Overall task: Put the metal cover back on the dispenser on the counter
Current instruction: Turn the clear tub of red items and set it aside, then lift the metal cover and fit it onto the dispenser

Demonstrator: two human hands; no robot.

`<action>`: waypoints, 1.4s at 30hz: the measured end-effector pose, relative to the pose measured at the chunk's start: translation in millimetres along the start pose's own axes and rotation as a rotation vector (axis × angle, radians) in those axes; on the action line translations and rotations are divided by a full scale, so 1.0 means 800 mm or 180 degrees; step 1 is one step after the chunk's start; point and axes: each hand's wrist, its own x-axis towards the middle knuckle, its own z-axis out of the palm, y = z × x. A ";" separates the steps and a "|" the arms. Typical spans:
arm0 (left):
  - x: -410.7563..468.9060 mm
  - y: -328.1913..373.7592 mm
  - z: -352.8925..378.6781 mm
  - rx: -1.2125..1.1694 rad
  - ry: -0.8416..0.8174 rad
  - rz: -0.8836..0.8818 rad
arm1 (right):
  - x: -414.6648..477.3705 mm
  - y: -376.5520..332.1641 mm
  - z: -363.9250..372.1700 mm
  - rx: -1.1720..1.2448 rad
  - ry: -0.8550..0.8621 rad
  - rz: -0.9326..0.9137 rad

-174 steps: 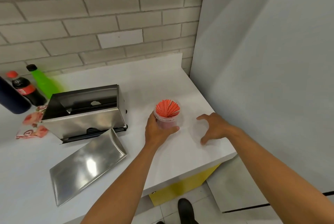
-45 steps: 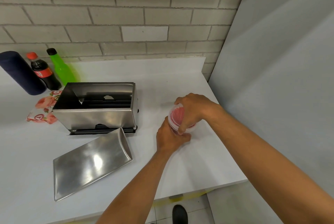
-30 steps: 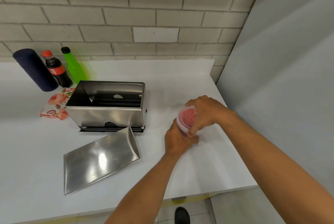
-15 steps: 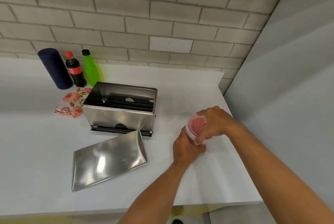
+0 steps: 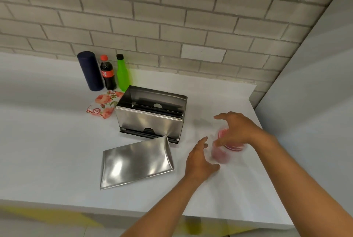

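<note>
The open steel dispenser (image 5: 150, 125) stands on the white counter (image 5: 47, 150), its top uncovered and its inside showing. The curved metal cover (image 5: 136, 162) lies flat on the counter just in front of it, touching nothing else. My left hand (image 5: 200, 162) hovers to the right of the cover with fingers apart, beside a blurred clear cup of red straws (image 5: 219, 155). My right hand (image 5: 237, 130) is spread over the top of that cup; part of the cup is hidden under it.
A navy cylinder (image 5: 89, 71), a cola bottle (image 5: 108, 73) and a green bottle (image 5: 123, 74) stand at the brick wall behind the dispenser. A floral packet (image 5: 105, 105) lies to the dispenser's left. A grey panel (image 5: 305, 112) bounds the counter's right side.
Both hands were closed around the straw cup; now their fingers have come apart from it. The view has swung so the dispenser and cover sit nearer the middle.
</note>
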 end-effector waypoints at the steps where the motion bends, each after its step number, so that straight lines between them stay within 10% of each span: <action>1: -0.010 -0.001 -0.013 0.0022 0.0031 0.0052 | 0.002 -0.005 0.004 0.0167 0.0046 -0.0118; 16: -0.133 -0.086 -0.292 0.0278 0.1703 -0.0888 | 0.003 -0.068 0.133 0.1510 -0.0655 -0.0339; 42: -0.145 -0.097 -0.330 -0.1163 0.2212 -0.1987 | 0.019 -0.128 0.165 0.2168 -0.0415 -0.0461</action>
